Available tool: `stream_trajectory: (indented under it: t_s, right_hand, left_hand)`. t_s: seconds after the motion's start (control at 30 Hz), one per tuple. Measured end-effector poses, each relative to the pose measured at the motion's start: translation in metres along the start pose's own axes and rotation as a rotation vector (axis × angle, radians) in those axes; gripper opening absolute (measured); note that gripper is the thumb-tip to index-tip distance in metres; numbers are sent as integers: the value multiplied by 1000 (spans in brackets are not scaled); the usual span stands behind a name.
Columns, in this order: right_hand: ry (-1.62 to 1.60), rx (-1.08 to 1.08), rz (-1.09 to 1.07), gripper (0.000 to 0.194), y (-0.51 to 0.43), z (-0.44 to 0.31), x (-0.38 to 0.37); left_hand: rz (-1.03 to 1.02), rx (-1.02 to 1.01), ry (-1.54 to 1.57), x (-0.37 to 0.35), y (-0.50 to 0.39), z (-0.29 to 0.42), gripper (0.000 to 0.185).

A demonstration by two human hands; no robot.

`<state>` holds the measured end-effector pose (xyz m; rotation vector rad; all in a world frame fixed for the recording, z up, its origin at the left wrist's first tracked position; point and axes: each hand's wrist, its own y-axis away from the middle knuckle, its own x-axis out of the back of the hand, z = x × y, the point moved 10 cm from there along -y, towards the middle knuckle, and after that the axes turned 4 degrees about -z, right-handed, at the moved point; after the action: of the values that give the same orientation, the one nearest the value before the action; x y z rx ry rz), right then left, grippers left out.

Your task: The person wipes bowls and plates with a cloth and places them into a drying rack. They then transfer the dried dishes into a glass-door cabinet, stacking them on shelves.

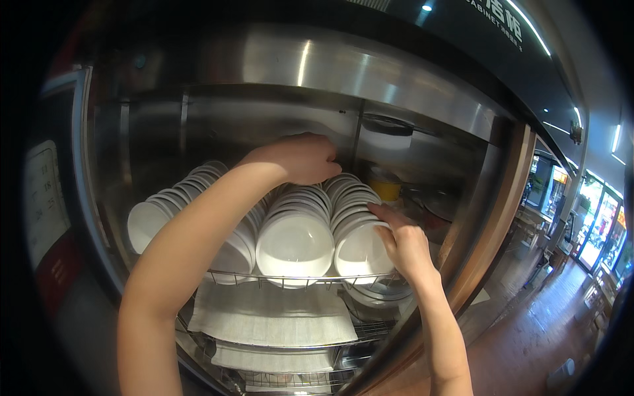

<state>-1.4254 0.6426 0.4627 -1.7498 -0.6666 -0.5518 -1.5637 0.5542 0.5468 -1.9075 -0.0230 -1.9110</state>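
Rows of white bowls (295, 242) stand on edge on a wire shelf (297, 280) inside a steel cabinet. My right hand (407, 241) is at the right-hand row, with its thumb at the rim of the front bowl (364, 247) and its fingers over the rims behind. My left hand (307, 157) reaches across above the bowls to the back of the middle rows. Its fingers curl downward and their tips are hidden, so what they touch cannot be seen. My left forearm covers part of the left rows.
Behind the right row are a yellow container (385, 189) and dark pans (431, 202). Lower wire shelves carry pale cloths (272, 314). More dishes (379, 296) sit under the bowl shelf at right. The cabinet's frame (488, 237) borders the opening on the right.
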Motion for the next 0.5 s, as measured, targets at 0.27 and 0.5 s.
stream_trajectory:
  t_s: [0.27,0.5]
  right_hand:
    - [1,-51,60,55,34,9,-2]
    - [263,93,401,50,93,-13,12]
  left_hand:
    - [268,-33,158,-7,93,31,48]
    - [672,-233,144,-32,134,85,34]
